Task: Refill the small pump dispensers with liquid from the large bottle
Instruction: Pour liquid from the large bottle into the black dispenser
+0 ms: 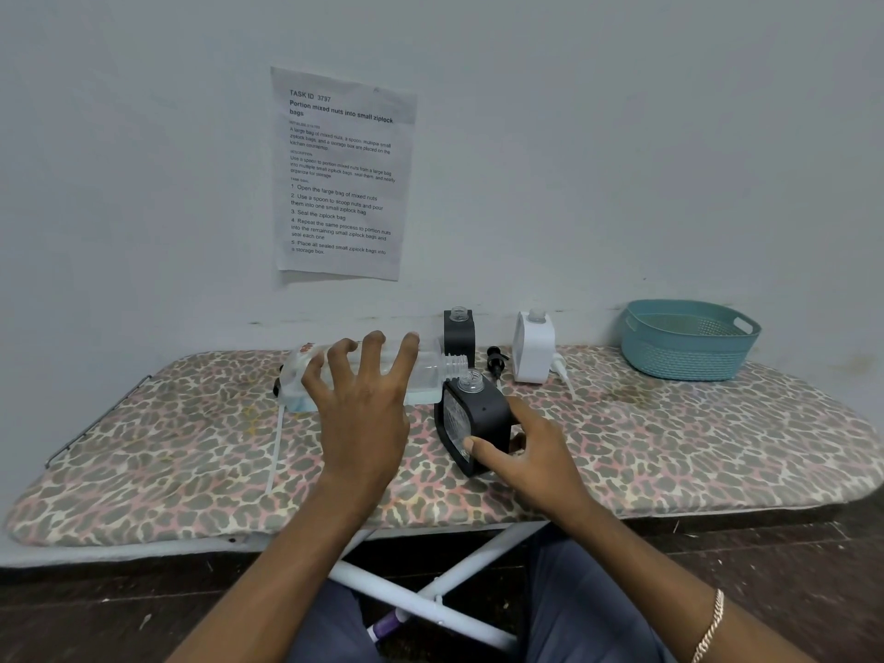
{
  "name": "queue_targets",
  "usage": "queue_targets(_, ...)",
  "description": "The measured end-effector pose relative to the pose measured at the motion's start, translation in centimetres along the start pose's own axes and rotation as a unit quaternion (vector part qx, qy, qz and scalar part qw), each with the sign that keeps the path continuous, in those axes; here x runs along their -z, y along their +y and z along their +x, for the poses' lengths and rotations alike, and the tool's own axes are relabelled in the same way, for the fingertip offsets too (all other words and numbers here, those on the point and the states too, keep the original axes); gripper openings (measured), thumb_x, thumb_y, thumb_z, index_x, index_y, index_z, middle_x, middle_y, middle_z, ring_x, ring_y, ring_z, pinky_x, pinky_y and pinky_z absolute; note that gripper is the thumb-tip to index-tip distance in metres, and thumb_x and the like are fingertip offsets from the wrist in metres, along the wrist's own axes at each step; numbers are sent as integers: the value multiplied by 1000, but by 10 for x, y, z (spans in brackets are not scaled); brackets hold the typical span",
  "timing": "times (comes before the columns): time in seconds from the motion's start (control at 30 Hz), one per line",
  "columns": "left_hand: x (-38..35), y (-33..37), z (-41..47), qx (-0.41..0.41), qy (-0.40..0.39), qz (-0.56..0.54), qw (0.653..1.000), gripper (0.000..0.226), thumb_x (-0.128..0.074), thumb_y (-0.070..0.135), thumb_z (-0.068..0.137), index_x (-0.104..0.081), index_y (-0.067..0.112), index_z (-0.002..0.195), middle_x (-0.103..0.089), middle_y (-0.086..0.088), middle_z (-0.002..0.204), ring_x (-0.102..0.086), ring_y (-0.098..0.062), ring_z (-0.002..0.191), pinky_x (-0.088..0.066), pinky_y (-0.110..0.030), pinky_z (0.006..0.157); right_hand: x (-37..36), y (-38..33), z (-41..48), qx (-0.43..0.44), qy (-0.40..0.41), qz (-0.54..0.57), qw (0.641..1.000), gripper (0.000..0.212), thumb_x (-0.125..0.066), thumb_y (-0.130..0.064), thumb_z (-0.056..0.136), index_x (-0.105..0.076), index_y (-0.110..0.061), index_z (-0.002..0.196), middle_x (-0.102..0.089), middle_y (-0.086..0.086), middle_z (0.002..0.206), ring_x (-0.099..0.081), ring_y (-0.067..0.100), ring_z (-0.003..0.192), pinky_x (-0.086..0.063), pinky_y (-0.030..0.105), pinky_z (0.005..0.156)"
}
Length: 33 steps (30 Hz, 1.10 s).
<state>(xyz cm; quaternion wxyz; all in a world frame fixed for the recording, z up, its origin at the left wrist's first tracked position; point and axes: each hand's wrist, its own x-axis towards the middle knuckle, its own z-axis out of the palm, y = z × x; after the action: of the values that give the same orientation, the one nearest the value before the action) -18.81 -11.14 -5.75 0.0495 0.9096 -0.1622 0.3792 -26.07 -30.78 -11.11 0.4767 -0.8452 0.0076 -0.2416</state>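
While ur R fingers (524, 411) grip the tilted black dispenser (483, 413), L fingers (375, 349) lie splayed, unclenched, over the sideways large bottle (425, 373).

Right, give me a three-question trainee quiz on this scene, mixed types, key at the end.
1. True or false: the bottle stands upright.
2. Which hand holds the near black dispenser? A. left B. right
3. How many dispensers are on the board?
Key: 1 false, it is on its side. 2 B, the right hand. 3 three: the near black dispenser, the far black dispenser and the white dispenser.
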Motion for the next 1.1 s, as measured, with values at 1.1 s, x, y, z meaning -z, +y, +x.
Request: queue_targets(1.1,0,0,0,-2,5,-4,1000,95,-82,-4,59,-56,30,144,-58,-8,138,-45,-38,124,-34,-59,98,-1,3,1,0,0,-3,1000,41,-84,-29,87,-63,-34,121,-73,-17,101,-66,-5,95,-50,10,72)
